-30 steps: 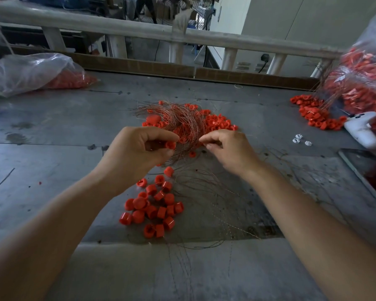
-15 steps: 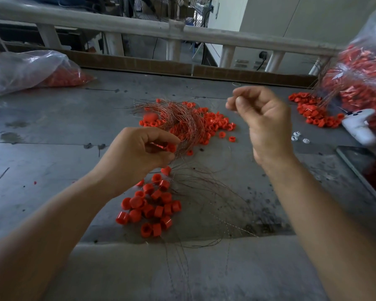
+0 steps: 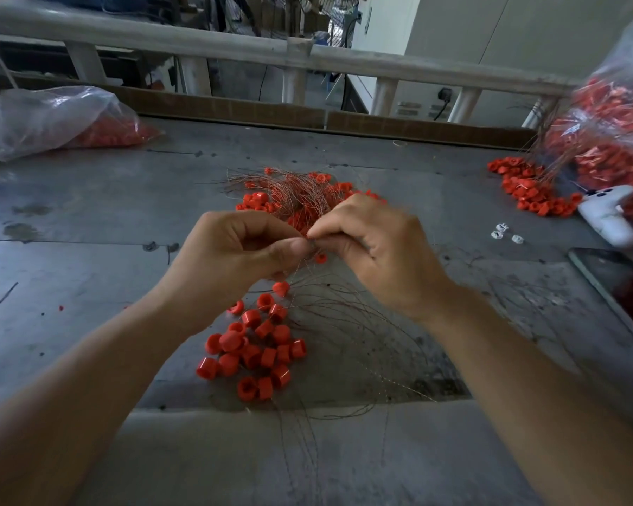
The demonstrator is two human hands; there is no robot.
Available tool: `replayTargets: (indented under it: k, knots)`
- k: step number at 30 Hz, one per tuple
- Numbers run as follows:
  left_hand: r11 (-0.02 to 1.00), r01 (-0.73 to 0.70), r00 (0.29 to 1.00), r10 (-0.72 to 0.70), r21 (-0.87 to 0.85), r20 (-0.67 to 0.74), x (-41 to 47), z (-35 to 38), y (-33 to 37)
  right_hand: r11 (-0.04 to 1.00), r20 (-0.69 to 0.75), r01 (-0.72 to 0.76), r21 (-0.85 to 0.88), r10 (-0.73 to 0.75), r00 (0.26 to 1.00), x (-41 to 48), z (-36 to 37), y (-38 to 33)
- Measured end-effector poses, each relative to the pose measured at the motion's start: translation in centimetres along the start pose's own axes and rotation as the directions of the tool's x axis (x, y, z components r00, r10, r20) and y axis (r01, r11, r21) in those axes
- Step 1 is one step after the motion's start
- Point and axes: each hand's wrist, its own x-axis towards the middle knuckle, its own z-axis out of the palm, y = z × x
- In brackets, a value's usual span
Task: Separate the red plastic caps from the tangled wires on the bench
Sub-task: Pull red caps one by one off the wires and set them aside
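**Two hands meet over the tangle**

The left hand and right hand are fingertip to fingertip above the bench, fingers curled, both pinching the wires at one spot. The rest of the tangle lies just beyond them. Loose red caps are heaped nearer, below the left wrist. Plastic bags sit far left and right.

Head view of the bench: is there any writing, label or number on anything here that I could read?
None can be read.
The left bag, right bag, red caps and white controller show no print.
The wall plates behind the rail are too small to tell.
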Motion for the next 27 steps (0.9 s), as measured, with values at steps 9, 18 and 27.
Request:
replayTargets:
  k: [9, 18, 27]
  knots:
    - [1.0, -0.003, 0.999, 0.003, 0.02, -0.038, 0.4, -0.3, -0.3, 0.997, 0.063, -0.077, 0.012, 0.076, 0.995, 0.0, 0.0, 0.0]
    - [0.998, 0.01, 0.999, -0.012, -0.067, -0.033, 0.4, -0.3, -0.1, 0.969, -0.075, -0.207, 0.135, 0.218, 0.973, 0.4, -1.2, -0.5]
    - [0.993, 0.024, 1.0, -0.025, -0.119, -0.006, 0.3, -0.1, 0.1, 0.965, -0.028, -0.217, 0.145, 0.223, 0.974, 0.3, -1.0, -1.0]
